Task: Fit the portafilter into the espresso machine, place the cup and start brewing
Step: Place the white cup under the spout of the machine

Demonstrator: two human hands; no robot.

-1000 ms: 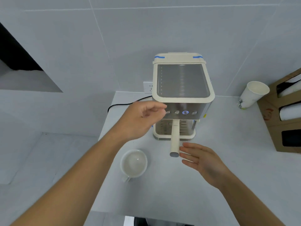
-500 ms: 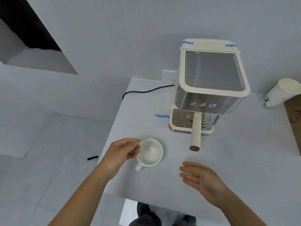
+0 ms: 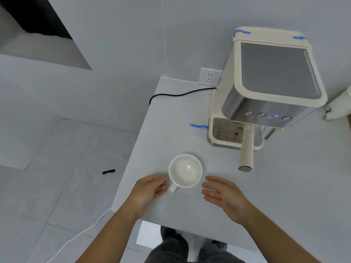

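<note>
A cream and steel espresso machine stands at the back right of the table, one button lit blue. The portafilter sits under its head, and its cream handle sticks out toward me. A white empty cup rests on the table in front and to the left of the machine. My left hand lies curled beside the cup's handle, fingertips at it, not closed around it. My right hand hovers open just right of the cup, apart from it.
The grey table ends close to the cup on its left edge. A black power cord runs to a wall socket. A paper cup lies at the far right. Blue tape marks the table beside the machine.
My left hand dropped from the machine's buttons down to the cup's handle. My right hand drew back from the portafilter handle toward the cup. The view swung left.
</note>
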